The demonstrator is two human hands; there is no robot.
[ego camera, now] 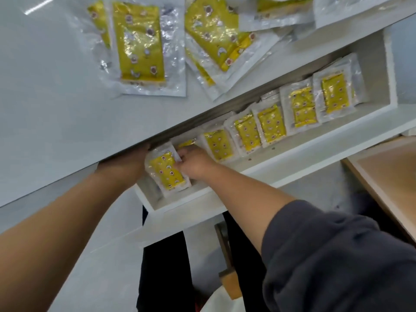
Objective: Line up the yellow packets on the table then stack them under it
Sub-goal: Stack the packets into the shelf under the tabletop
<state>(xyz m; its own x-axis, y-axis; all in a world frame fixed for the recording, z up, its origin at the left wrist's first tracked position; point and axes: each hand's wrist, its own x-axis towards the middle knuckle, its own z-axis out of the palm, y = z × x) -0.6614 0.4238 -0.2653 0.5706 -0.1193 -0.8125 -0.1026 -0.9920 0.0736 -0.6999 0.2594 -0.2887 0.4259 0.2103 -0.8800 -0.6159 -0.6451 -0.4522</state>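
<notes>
Two hands: both reach below the edge of the worktop (56, 97) into the shelf (292, 163) beneath it.
Grip, right: the right hand (193, 164) has its fingers curled and pinches the white margin of the end packet (166, 170) near its upper right corner.
Grip, left: the left hand (132, 163) lies at the packet's left side. Its fingers run under the worktop edge and are hidden, so its grip cannot be told.
Location of end packet: left end of the shelf, tilted, printed face toward the camera.
Shelf row (270, 122): yellow packets lean one on the next and overlap along to the right end wall.
Loose packets (138, 41): several lie on the worktop, askew and overlapping.
Step in hand: probably seating the end packet against the row.
Procedure: hold it by the margin, not the filled centre. Match its tilt to its neighbour. Slide it right until the two touch, then release.
Caution: the film looks slick, so a firm push may topple the leaning row.
Surface: glossy white, reflecting a streak of light; the shelf has a raised front lip.
Room: pale floor below, with a wooden panel (389, 172) at the right.
</notes>
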